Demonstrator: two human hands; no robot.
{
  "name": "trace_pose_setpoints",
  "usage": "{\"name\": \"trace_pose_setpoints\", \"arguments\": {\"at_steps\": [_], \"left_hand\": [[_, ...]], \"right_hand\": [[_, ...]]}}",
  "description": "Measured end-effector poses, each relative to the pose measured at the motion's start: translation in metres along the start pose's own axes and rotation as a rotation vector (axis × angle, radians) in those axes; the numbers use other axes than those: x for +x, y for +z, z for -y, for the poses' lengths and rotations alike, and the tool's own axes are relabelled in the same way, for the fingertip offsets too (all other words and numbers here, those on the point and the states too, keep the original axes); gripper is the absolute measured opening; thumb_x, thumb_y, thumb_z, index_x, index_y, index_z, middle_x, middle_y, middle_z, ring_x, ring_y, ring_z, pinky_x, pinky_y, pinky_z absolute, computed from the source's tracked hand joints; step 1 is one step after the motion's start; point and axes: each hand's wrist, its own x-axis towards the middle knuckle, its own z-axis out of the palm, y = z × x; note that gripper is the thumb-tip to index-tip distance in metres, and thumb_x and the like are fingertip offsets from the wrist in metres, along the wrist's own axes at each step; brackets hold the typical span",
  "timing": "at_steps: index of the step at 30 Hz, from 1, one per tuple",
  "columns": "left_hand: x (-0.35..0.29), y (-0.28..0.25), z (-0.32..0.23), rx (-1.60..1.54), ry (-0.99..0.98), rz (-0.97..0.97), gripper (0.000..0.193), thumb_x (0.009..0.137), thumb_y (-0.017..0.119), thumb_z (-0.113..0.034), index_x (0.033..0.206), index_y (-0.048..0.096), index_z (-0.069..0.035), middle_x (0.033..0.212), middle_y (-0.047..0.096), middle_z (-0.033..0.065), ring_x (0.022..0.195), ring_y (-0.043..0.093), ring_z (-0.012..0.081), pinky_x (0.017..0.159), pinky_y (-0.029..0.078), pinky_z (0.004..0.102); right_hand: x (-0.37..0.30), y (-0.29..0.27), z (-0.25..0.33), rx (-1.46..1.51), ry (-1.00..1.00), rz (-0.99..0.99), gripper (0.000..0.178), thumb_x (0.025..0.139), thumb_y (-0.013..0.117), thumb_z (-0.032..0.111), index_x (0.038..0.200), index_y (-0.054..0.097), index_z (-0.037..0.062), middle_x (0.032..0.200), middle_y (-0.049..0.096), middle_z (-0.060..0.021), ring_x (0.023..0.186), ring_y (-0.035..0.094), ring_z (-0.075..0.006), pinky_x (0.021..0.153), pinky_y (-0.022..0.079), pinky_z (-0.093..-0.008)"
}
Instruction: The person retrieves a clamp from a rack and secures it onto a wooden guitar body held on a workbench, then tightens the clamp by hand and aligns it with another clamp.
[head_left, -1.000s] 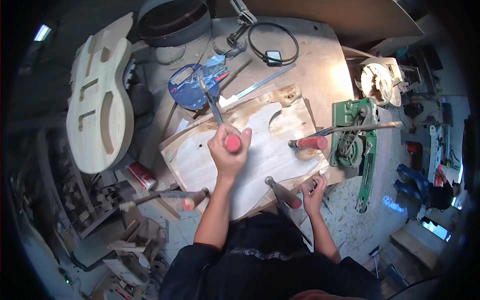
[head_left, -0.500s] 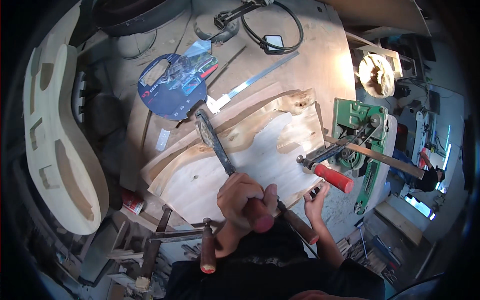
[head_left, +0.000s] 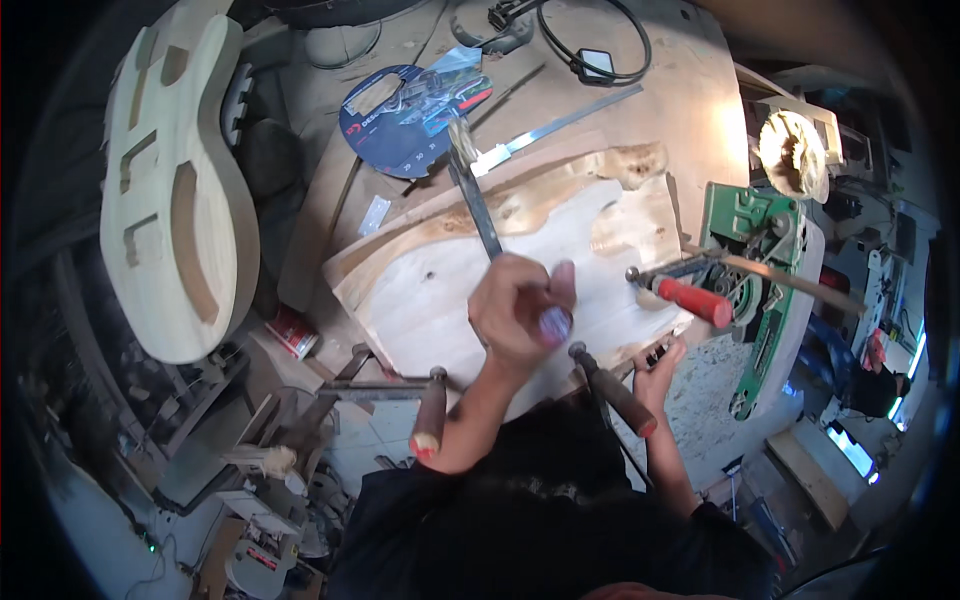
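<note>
My left hand (head_left: 512, 308) is closed round the wooden handle of a bar clamp (head_left: 478, 205), held above a pale wooden board. The clamp's dark metal bar points away from me, toward the far edge. The board (head_left: 450, 315) has a whiter, curved layer on its knotty, wavy-edged wood. Near the board's right front edge, my right hand (head_left: 655, 372) has its fingers curled at a small dark part; what it grips is unclear. Other clamps sit along the edges: a wooden-handled clamp (head_left: 430, 420) at left, another clamp (head_left: 618, 395) in front, and a red-handled clamp (head_left: 695, 300) at right.
Beyond the board lie a caliper (head_left: 560, 135), a dark blue disc (head_left: 385, 125) and a coiled black cable (head_left: 645, 60). A carved guitar-like body (head_left: 170, 190) stands at left. A green machine (head_left: 745, 225) is at right, near a lamp-lit round piece (head_left: 790, 150). Someone (head_left: 872, 385) is far right.
The view has shifted, so the bench appears farther right and higher. My left hand has moved the clamp slightly farther away over the board. My right hand stays by the board's edge.
</note>
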Motion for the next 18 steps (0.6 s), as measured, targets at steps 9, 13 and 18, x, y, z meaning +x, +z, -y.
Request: {"name": "trace_pose_setpoints", "arguments": {"at_steps": [9,13,18], "left_hand": [[-0.002,0.005,0.007,0.171,-0.092,-0.154,0.03,0.081,0.079,-0.009,0.071,0.051,-0.003,0.059,0.053,0.0032,0.053,0.048,0.0123,0.052,0.041,0.0289],[0.014,-0.013,0.01,-0.106,-0.175,0.169,0.03,0.078,0.075,0.001,0.065,0.049,-0.008,0.056,0.049,-0.0038,0.05,0.043,0.0057,0.047,0.032,0.0239],[0.036,-0.028,0.012,-0.277,-0.285,0.498,0.028,0.072,0.075,0.0,0.062,0.051,-0.01,0.055,0.052,-0.0012,0.046,0.046,0.0082,0.045,0.033,0.0256]], "right_hand": [[0.002,-0.012,0.006,0.041,-0.125,0.026,0.047,0.081,0.078,0.006,0.116,0.048,0.0027,0.139,0.035,-0.0194,0.109,0.057,-0.0348,0.088,0.052,-0.0398],[0.001,-0.012,-0.009,0.187,-0.179,0.017,0.046,0.082,0.077,0.01,0.116,0.048,0.0024,0.137,0.035,-0.0184,0.113,0.055,-0.0364,0.09,0.055,-0.0414],[0.003,-0.026,-0.004,0.236,-0.211,0.085,0.046,0.083,0.077,0.014,0.117,0.049,0.0027,0.137,0.035,-0.018,0.12,0.051,-0.0349,0.087,0.055,-0.0419]]}}
